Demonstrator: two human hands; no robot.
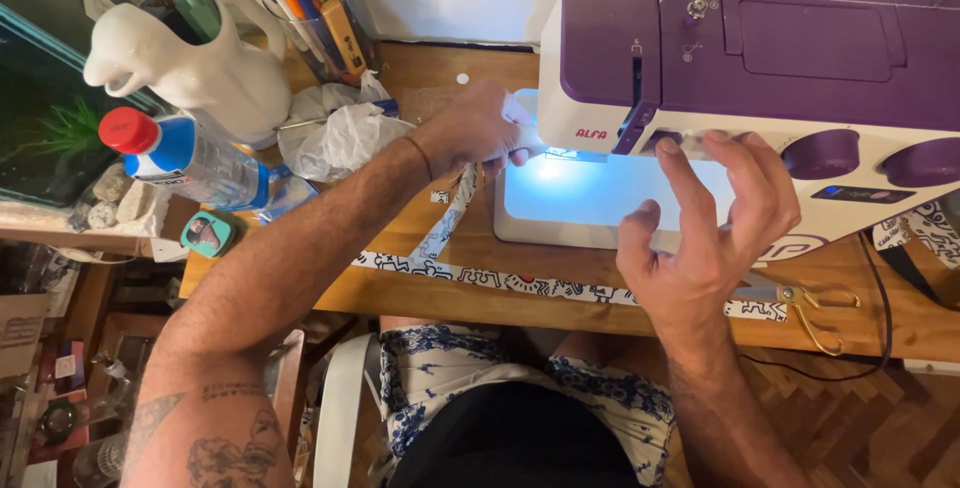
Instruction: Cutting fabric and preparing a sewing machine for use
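Left hand (480,133): closed on the end of a white fabric strip (445,223) with black line drawings, held just at the left edge of the sewing machine's lit bed, near the needle area. Fingers curled together around the cloth; thin band on the wrist. Strip hung down from that hand, ran along the desk (420,298) edge and passed to the right under the other hand.

Right hand (715,223): open, fingers spread apart, raised in front of the sewing machine (740,58). Index fingertip close to the front panel under the purple top; touching or not, could not be told. Nothing held in it.

Machine: purple on top, white below, with two round purple knobs at the right and a bright lamp over the white bed.

Just right of the right hand, on the desk: gold-handled scissors (810,308), lying partly on the strip. Black cable (885,288) near them.

Left of the left hand: crumpled white plastic bag (345,138), then a plastic bottle (185,158) with red cap lying tilted, a white jug (215,63), and a clear cup of pens (315,8) behind. Small turquoise badge (208,233) near the desk's left edge.

Below the desk: lap in blue-and-white patterned shorts (440,378); wooden parquet floor (870,428) at the right.
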